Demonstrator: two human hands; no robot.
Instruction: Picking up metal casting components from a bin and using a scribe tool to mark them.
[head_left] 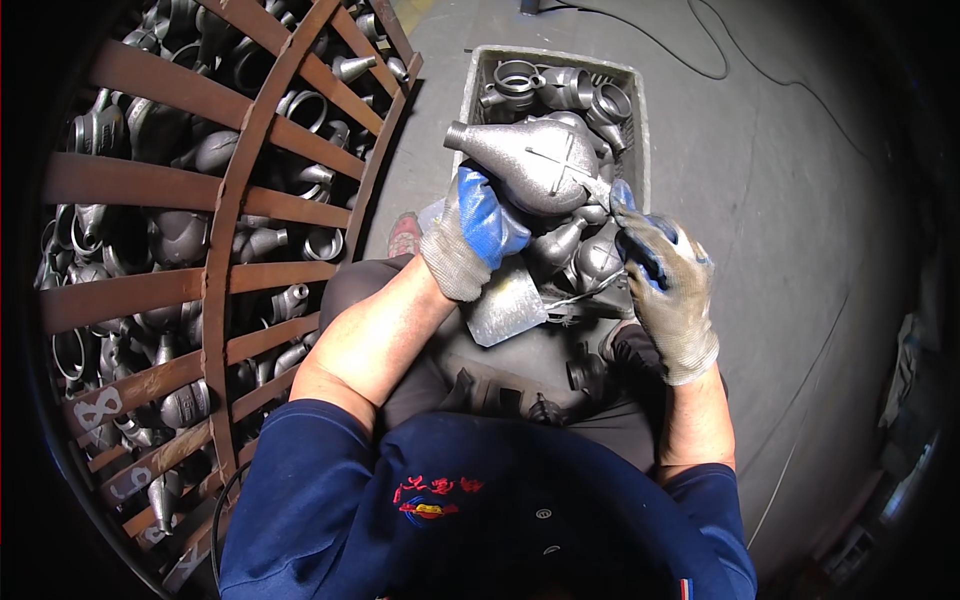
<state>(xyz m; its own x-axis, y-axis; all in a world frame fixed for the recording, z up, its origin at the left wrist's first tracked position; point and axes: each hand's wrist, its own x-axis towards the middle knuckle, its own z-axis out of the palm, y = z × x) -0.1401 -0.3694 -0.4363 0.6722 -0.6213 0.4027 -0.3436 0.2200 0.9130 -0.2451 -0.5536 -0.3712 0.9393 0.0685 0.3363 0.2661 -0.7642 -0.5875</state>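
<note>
Fingers (487, 215) of the left hand (470, 240), in a blue-palmed, grey knit glove, curl against the lower left side of a silvery, pear-shaped metal casting (540, 165) at the upper centre of the head view, gripping it with their tips hidden. At the casting's right end is the right hand (672, 285), gloved alike, its fingers bent; whether they pinch the metal or a small tool cannot be told.

The casting lies slantwise, narrow neck toward the left, cross-shaped line facing up, above a grey, rectangular plastic crate (560, 53) that holds more dark metal castings (568, 88). Whether it rests on them is unclear. A flat, shiny grey metal plate (507, 308) sits just below the left hand. Filling the left of the frame, a rust-brown, barred steel bin (213, 240) contains many similar parts.

The step in hand looks like working on or checking the casting's right end. The next move probably calls for a steady left grip while the right fingers work there.
</note>
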